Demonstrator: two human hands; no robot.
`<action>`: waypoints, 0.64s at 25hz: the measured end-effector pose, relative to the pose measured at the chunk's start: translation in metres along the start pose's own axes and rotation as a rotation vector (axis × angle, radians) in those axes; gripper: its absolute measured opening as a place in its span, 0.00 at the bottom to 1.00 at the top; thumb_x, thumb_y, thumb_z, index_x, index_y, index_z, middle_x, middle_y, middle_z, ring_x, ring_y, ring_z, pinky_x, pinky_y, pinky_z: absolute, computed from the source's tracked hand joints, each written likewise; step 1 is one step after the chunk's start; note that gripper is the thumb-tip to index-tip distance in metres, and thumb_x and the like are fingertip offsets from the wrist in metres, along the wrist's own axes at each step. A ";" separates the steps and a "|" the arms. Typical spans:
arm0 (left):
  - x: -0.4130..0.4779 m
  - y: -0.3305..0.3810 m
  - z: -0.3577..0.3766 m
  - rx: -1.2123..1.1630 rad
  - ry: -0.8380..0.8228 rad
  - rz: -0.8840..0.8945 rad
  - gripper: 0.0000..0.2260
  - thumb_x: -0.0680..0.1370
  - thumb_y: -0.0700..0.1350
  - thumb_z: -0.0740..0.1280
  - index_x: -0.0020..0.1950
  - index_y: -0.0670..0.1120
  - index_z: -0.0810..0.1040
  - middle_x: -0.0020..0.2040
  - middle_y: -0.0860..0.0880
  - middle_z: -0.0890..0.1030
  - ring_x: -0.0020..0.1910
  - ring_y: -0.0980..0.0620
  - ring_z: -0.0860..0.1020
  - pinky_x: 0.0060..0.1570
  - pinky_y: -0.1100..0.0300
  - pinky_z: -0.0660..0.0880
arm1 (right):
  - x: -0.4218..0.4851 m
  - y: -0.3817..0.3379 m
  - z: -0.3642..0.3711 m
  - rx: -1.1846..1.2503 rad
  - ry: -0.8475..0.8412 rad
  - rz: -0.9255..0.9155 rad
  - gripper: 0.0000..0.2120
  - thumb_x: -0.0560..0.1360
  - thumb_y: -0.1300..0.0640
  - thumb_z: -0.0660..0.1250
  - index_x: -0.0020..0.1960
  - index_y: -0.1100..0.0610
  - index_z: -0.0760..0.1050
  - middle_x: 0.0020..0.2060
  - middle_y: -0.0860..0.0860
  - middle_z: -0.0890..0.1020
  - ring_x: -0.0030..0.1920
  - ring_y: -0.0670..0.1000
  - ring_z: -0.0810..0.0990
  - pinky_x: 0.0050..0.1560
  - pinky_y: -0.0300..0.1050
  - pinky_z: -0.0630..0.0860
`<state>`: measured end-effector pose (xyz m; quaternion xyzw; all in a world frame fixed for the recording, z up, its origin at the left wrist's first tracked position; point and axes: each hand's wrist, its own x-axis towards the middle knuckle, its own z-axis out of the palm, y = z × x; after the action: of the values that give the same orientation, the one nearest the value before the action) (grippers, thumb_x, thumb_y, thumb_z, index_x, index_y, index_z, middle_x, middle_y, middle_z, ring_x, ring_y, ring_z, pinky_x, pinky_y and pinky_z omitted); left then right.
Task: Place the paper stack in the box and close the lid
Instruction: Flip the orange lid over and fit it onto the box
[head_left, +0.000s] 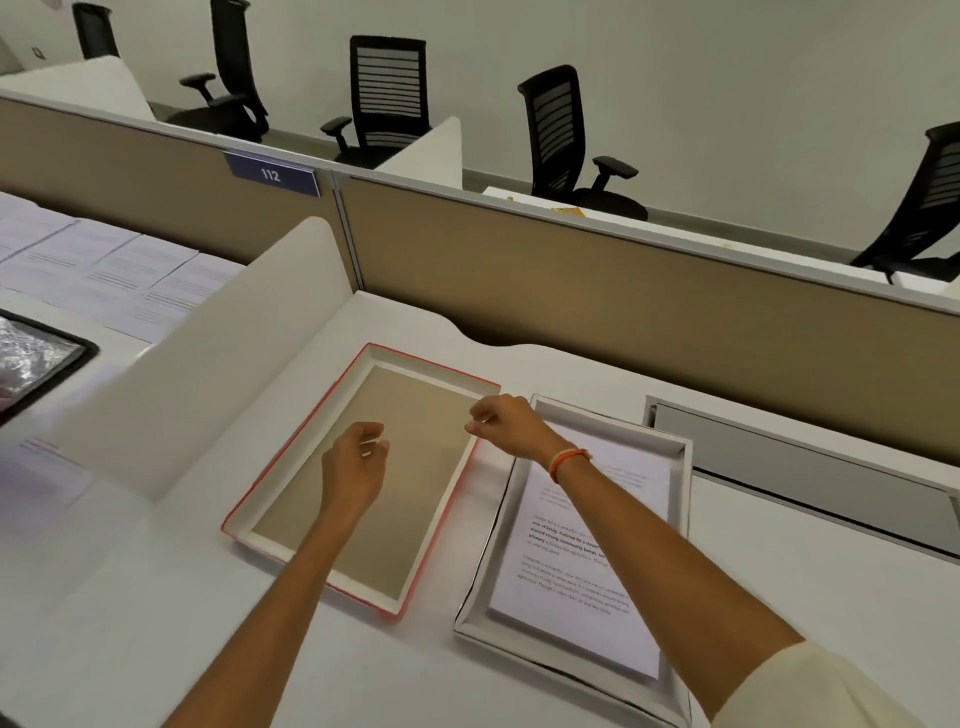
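Two trays lay on our white desk (156, 649): the red-edged lid (415, 519), upturned at frame centre, and the box (680, 452) lower right, the paper stack (582, 561) already inside. Our left hand (353, 467) and right hand (506, 418) hovered over the lid, fingers loosely curled, holding nothing.

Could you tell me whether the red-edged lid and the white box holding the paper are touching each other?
Apart. The head view shows a strip of bare desk between the lid and the box along their whole facing sides.
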<state>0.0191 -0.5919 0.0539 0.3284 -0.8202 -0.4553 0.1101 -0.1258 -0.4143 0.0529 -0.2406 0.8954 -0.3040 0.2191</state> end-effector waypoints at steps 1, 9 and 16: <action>0.013 -0.012 -0.011 0.034 0.040 0.012 0.11 0.77 0.39 0.67 0.60 0.42 0.79 0.58 0.44 0.83 0.56 0.47 0.81 0.56 0.58 0.75 | -0.001 -0.005 0.012 0.015 -0.014 0.002 0.20 0.76 0.51 0.69 0.65 0.61 0.77 0.61 0.57 0.82 0.60 0.54 0.81 0.59 0.40 0.74; 0.070 -0.112 -0.077 0.582 0.098 -0.149 0.22 0.73 0.50 0.73 0.63 0.41 0.76 0.57 0.39 0.80 0.56 0.38 0.79 0.54 0.46 0.78 | -0.018 -0.038 0.105 0.094 -0.044 0.070 0.20 0.75 0.52 0.70 0.63 0.60 0.77 0.61 0.55 0.81 0.58 0.53 0.81 0.61 0.44 0.77; 0.078 -0.157 -0.081 0.627 0.028 -0.114 0.07 0.79 0.44 0.64 0.47 0.41 0.78 0.46 0.42 0.81 0.42 0.43 0.79 0.39 0.55 0.76 | -0.045 -0.051 0.147 0.066 0.174 0.187 0.15 0.77 0.56 0.67 0.62 0.59 0.76 0.61 0.52 0.79 0.64 0.52 0.75 0.60 0.41 0.72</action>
<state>0.0678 -0.7550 -0.0387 0.3983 -0.8991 -0.1813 -0.0108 0.0037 -0.4893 -0.0084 -0.1217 0.9190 -0.3313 0.1759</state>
